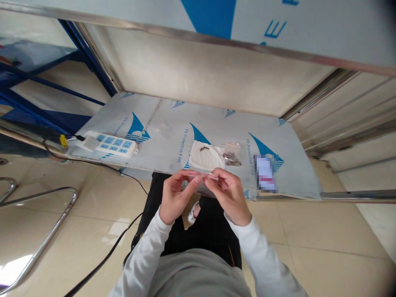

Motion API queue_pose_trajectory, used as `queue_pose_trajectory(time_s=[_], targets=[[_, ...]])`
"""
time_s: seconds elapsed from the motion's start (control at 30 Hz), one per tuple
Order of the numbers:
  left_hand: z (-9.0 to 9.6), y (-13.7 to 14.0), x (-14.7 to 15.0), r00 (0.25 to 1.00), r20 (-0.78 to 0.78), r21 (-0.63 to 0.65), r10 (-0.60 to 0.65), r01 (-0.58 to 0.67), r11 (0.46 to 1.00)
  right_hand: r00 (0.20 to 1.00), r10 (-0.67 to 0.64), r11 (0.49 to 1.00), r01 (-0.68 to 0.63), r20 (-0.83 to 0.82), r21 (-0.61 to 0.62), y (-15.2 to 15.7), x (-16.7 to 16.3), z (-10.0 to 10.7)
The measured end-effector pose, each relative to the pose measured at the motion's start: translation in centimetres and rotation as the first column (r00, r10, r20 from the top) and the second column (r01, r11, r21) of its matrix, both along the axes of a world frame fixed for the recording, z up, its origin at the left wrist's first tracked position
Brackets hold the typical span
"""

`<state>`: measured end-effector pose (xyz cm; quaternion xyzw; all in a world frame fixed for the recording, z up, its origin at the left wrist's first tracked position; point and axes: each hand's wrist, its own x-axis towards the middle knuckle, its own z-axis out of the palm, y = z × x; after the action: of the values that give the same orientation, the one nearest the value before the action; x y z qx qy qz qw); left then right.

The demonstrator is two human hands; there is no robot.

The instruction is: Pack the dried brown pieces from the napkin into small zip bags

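My left hand [179,194] and my right hand [227,194] meet at the table's front edge, both closed in a pinch. Between the fingertips they hold a small clear plastic bag [204,188] by its top edge; what it contains, if anything, is too unclear to tell. Just beyond the hands lies a white sheet [206,159], perhaps paper or cloth, with a small dark brown strip-like piece [204,148] on it. Beside it on the right, a clear zip bag [231,154] contains several small brown pieces.
A phone [265,173] lies to the right on the film-covered table [167,159]. At the left is a white power strip [111,143] with a plugged-in cable. Another clear bag [163,130] lies farther back. An upper shelf [139,16] overhangs the table.
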<state>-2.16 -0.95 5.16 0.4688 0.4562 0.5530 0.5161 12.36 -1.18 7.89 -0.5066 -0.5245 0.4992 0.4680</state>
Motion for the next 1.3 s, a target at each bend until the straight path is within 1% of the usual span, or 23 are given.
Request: queue_pose_trajectory(time_s=[0.1, 0.17, 0.23, 0.27, 0.33, 0.4, 0.43, 0.53, 0.6, 0.67, 0.73, 0.8, 0.87, 0.93, 1.0, 1.07, 1.1, 1.13, 1.17, 1.2, 1.23, 1.27, 1.3], targets=[[-0.2, 0.0, 0.1, 0.996, -0.085, 0.023, 0.025, -0.023, 0.999, 1.000, 0.023, 0.999, -0.023, -0.012, -0.038, -0.4, 0.1, -0.4], [-0.3, -0.1, 0.4, 0.991, -0.128, 0.030, 0.035, -0.031, 0.999, 0.999, -0.039, 0.998, 0.037, -0.035, -0.048, -0.7, 0.2, -0.7], [-0.4, -0.1, 0.8, 0.994, -0.107, 0.005, 0.023, -0.023, 1.000, 0.994, -0.102, 0.995, 0.102, -0.025, -0.023, -1.0, 0.4, -1.0], [-0.5, -0.1, 1.0, 0.997, -0.076, -0.023, -0.002, 0.000, 1.000, 0.993, -0.117, 0.993, 0.117, -0.015, -0.006, -1.2, 0.5, -1.1], [-0.6, 0.0, 1.2, 0.997, -0.011, -0.073, -0.077, 0.076, 0.994, 0.994, -0.107, 0.994, 0.107, 0.013, 0.014, -1.4, 0.8, -1.3], [-0.5, 0.2, 1.4, 0.989, -0.015, -0.094, -0.146, 0.144, 0.985, 0.995, -0.088, 0.996, 0.088, 0.036, 0.005, -1.6, 1.2, -1.6], [-0.5, 0.3, 1.5, 0.986, -0.048, -0.089, -0.157, 0.153, 0.984, 0.996, -0.089, 0.996, 0.089, 0.030, -0.011, -1.7, 1.4, -1.8], [-0.5, 0.3, 2.0, 0.972, -0.199, -0.033, -0.127, 0.123, 0.992, 0.991, -0.130, 0.989, 0.127, -0.037, -0.079, -2.1, 1.8, -2.3], [-0.7, 0.3, 2.4, 0.955, -0.269, 0.002, -0.126, 0.131, 0.991, 0.985, -0.161, 0.982, 0.155, -0.057, -0.108, -2.4, 2.1, -2.6], [-1.1, 0.4, 2.6, 0.950, -0.259, -0.017, -0.178, 0.179, 0.984, 0.981, -0.193, 0.975, 0.189, -0.025, -0.113, -2.5, 2.5, -2.9], [-1.7, 0.7, 2.7, 0.945, -0.192, -0.066, -0.264, 0.256, 0.964, 0.972, -0.234, 0.966, 0.236, 0.027, -0.107, -2.3, 2.9, -3.3], [-2.4, 1.0, 2.7, 0.932, -0.163, -0.098, -0.324, 0.311, 0.945, 0.963, -0.260, 0.958, 0.266, 0.071, -0.106, -2.1, 3.3, -3.7], [-3.0, 1.1, 2.7, 0.930, -0.190, -0.111, -0.316, 0.299, 0.948, 0.965, -0.255, 0.958, 0.260, 0.054, -0.120, -2.0, 3.4, -4.3], [-3.4, 1.2, 2.8, 0.932, -0.231, -0.113, -0.279, 0.259, 0.959, 0.971, -0.237, 0.962, 0.234, -0.007, -0.137, -2.0, 3.3, -4.9], [-3.7, 1.4, 2.8, 0.920, -0.259, -0.111, -0.295, 0.275, 0.955, 0.974, -0.223, 0.965, 0.214, -0.045, -0.150, -2.0, 3.2, -5.6], [-4.4, 2.2, 2.6, 0.891, -0.332, -0.091, -0.309, 0.295, 0.951, 0.976, -0.215, 0.965, 0.209, -0.024, -0.158, -1.3, 3.6, -6.3], [-4.9, 2.9, 2.5, 0.875, -0.394, -0.061, -0.283, 0.283, 0.957, 0.976, -0.216, 0.965, 0.213, 0.003, -0.152, -0.6, 4.0, -6.6], [-5.5, 3.7, 2.3, 0.849, -0.477, -0.014, -0.228, 0.252, 0.968, 0.974, -0.224, 0.965, 0.227, 0.037, -0.130, 0.4, 4.6, -7.0], [-6.3, 4.6, 2.1, 0.814, -0.563, 0.058, -0.145, 0.214, 0.975, 0.967, -0.243, 0.964, 0.249, 0.081, -0.089, 1.7, 5.3, -7.4], [-7.2, 5.6, 1.9, 0.757, -0.648, 0.131, -0.083, 0.218, 0.967, 0.952, -0.270, 0.961, 0.276, 0.144, -0.027, 3.3, 6.2, -7.9], [-8.1, 6.4, 1.8, 0.678, -0.734, 0.177, -0.040, 0.247, 0.953, 0.924, -0.307, 0.952, 0.302, 0.230, 0.058, 4.9, 7.2, -8.3], [-9.0, 7.2, 1.7, 0.586, -0.810, 0.189, -0.008, 0.274, 0.943, 0.876, -0.340, 0.940, 0.308, 0.342, 0.144, 6.6, 8.2, -8.8], [-9.8, 7.7, 1.6, 0.495, -0.869, 0.185, 0.010, 0.306, 0.934, 0.799, -0.366, 0.930, 0.296, 0.478, 0.217, 8.3, 9.2, -9.3]])
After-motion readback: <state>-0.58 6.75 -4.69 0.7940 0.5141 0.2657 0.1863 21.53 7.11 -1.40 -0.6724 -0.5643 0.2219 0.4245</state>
